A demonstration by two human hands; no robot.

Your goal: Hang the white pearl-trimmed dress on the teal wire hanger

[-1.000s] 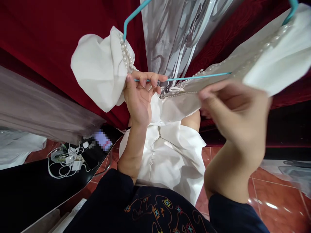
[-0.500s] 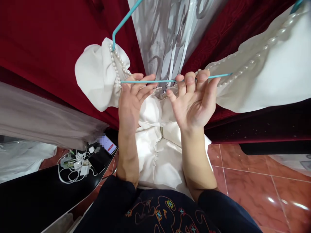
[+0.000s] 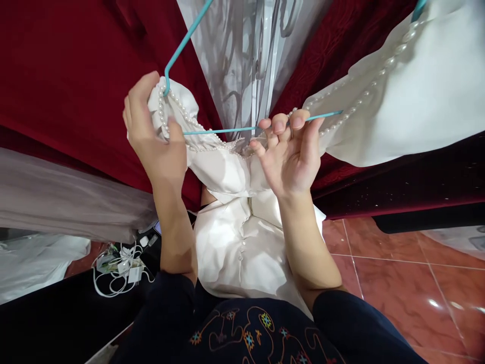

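A white dress (image 3: 223, 242) with pearl-trimmed straps and buttons down its middle hangs from a turquoise hanger (image 3: 189, 38). My left hand (image 3: 155, 136) wraps round the dress's puffed left sleeve, its thumb on the pearl edge near the bend of the hanger. The fingers of my right hand (image 3: 290, 151) are curled over the hanger's lower bar, palm up. To the right of that hand, the other white sleeve (image 3: 417, 96) spreads out with its own row of pearls.
Dark red curtains (image 3: 68, 65) flank a white sheer cloth (image 3: 235, 55) behind the dress. At the lower left, a black table (image 3: 56, 323) bears tangled white cables (image 3: 109, 288). Reddish tiles (image 3: 394, 273) cover the floor on the right.
My left hand has left the hanger's bar, moved left and closed on the sleeve. My right hand stays on the bar. The view has shifted slightly.
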